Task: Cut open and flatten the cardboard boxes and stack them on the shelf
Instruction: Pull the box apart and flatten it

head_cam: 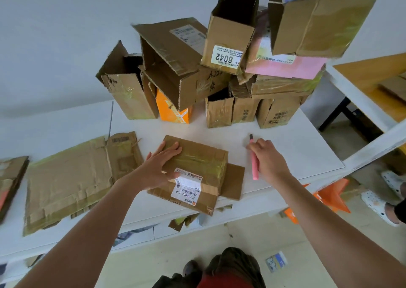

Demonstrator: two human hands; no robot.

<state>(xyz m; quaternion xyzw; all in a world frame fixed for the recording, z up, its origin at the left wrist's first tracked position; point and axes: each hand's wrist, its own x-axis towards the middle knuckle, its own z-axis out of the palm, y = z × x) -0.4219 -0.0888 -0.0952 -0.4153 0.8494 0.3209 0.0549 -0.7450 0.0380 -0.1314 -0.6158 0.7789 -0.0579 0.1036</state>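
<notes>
A small taped cardboard box (197, 164) with a white shipping label lies on the white table (285, 147), one flap sticking out to its right. My left hand (160, 166) rests flat on the box's left side, fingers on top and thumb near the label. To the right of the box, my right hand (268, 158) grips a pink box cutter (254, 166) with its blade end pointing away from me, just above the tabletop. A flattened cardboard sheet (70, 182) lies to the left of the box.
A tall pile of opened boxes (219, 72) fills the back of the table, among them an orange one (173, 109) and a pink one (285, 65). A white shelf frame (362, 103) stands at right. Cardboard scraps lie on the floor, and another person's feet (386, 199) are at far right.
</notes>
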